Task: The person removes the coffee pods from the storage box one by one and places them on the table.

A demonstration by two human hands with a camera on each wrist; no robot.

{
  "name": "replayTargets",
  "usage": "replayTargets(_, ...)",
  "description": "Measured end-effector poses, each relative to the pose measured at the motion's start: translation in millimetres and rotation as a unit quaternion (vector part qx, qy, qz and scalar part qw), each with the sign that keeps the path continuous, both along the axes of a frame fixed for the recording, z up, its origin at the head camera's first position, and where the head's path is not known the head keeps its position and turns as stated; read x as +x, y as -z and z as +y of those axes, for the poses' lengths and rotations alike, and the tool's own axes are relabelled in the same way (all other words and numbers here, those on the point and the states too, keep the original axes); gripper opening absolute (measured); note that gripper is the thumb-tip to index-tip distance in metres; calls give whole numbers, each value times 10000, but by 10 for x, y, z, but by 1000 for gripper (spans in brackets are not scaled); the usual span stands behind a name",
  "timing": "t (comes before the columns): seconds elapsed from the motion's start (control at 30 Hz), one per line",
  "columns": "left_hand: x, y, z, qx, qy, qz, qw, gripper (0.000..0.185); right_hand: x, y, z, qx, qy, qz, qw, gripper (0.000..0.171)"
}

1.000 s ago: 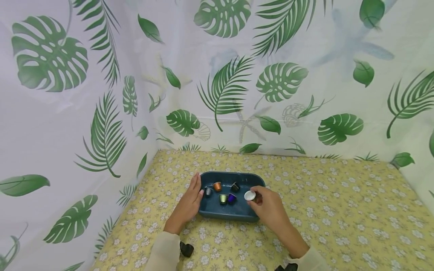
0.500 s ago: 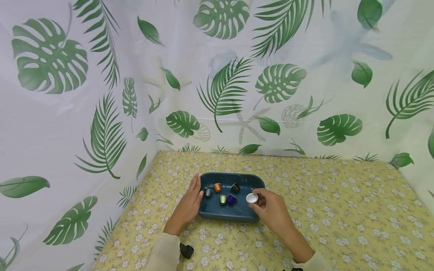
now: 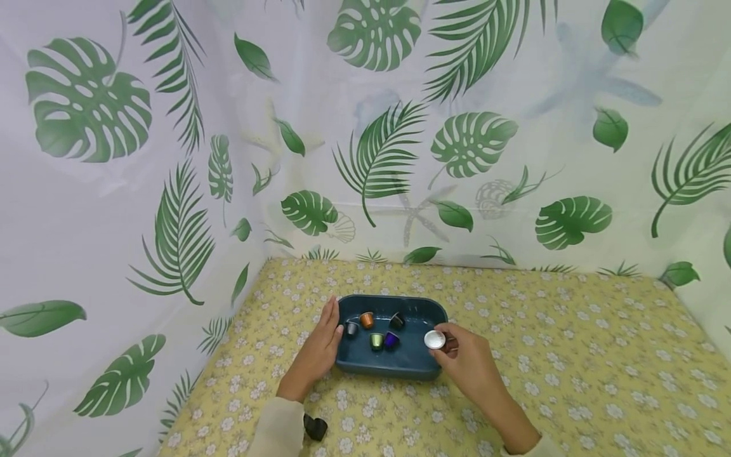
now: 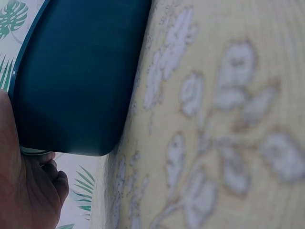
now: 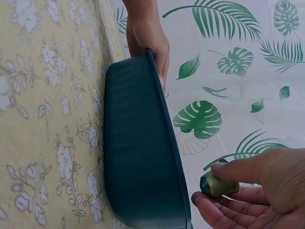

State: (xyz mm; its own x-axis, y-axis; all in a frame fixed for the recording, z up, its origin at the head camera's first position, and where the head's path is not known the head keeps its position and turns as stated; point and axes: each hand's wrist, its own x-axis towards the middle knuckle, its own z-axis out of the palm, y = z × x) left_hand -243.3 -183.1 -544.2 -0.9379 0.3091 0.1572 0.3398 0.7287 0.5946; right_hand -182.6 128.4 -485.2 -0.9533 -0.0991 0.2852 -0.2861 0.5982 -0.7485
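Note:
A dark blue-green tray (image 3: 388, 370) stands on the flowered cloth. My left hand (image 3: 316, 349) holds its left end, thumb at the rim and fingers along the outside. Between the thumb and fingers of my right hand (image 3: 469, 357) is a coffee capsule (image 5: 220, 185), olive green with a darker green end. Its silvery lid faces up in the head view, over the tray's right rim. Inside the tray lie several more capsules: a grey one (image 3: 351, 329), an orange one (image 3: 367, 320), a black one (image 3: 396, 320), a light green one (image 3: 376, 341) and a purple one (image 3: 391, 340).
A yellow cloth (image 3: 571, 355) with white flowers covers the table around the tray. White sheets (image 3: 377, 254) printed with green leaves hang behind and to the left. A black strap piece (image 3: 315, 427) sits by the left sleeve.
My right hand has drawn the capsule slightly right and toward me, from over the tray to its right rim. My left hand keeps its place on the tray.

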Motion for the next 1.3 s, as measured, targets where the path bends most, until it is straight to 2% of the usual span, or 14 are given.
replayTargets(0.3, 19, -10, 19, 60, -16, -40, 10000, 60, -9, 30, 96, -2, 133, -138, 9998, 39)
replayTargets(0.63, 10, -13, 21, 74, -50, -1, 10000, 60, -10, 62, 169, -135, 257, 88, 9995, 43)
replayTargets(0.87, 14, -17, 39, 62, -74, -27, 9999, 59, -19, 73, 222, -174, 377, -23, 9991, 40)
replayTargets(1.17, 23, -46, 55, 80, -72, -107, 9999, 60, -75, 167, 341, 39, 440, 467, 9979, 37)
replayTargets(1.3, 23, -33, 45, -23, -123, -109, 9999, 60, -105, 199, 366, 59, 521, 420, 9977, 35)
